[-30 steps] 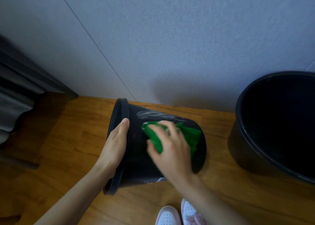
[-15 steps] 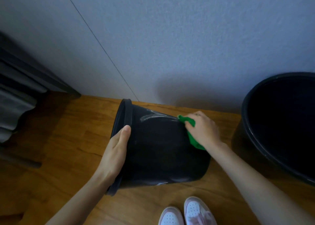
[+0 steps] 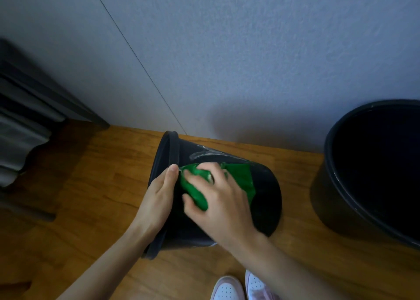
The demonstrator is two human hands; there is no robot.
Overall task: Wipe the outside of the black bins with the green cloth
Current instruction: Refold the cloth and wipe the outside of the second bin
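Wall (image 3: 250, 49): pale, textured, with one thin seam running down to the floor behind the tipped bin.
Floor (image 3: 91, 197): wood boards; a pair of white shoes (image 3: 241, 288) shows at the bottom edge.
Upright bin (image 3: 372, 172): black, at the right, mouth up, apart from the other one; no hand on it.
Tipped bin (image 3: 263, 208): black, on its side on the floor, rim to the left, base to the right, its side wall facing up.
Cloth (image 3: 241, 181): green, bunched on the upper side wall of the tipped bin, near the rim; part is under the right hand, and a flap trails toward the base.
Left hand (image 3: 159, 199): clamped on the rim, thumb on top against the outer wall, palm wrapping the edge; the other fingers are hidden, probably inside the mouth. Forearm comes in from lower left.
Right hand (image 3: 218, 199): palm down, fingers curled and pressed on the cloth, thumb tucked at its near edge; wrist angled in from lower right. It lies just beside the left thumb.
Risk, rolling: the round wall could roll if the rim grip slackens under the push.
Risk, coverage: the underside against the floor looks unreachable without turning the bin.
Risk, cloth: the loose flap may fold under and wipe nothing.
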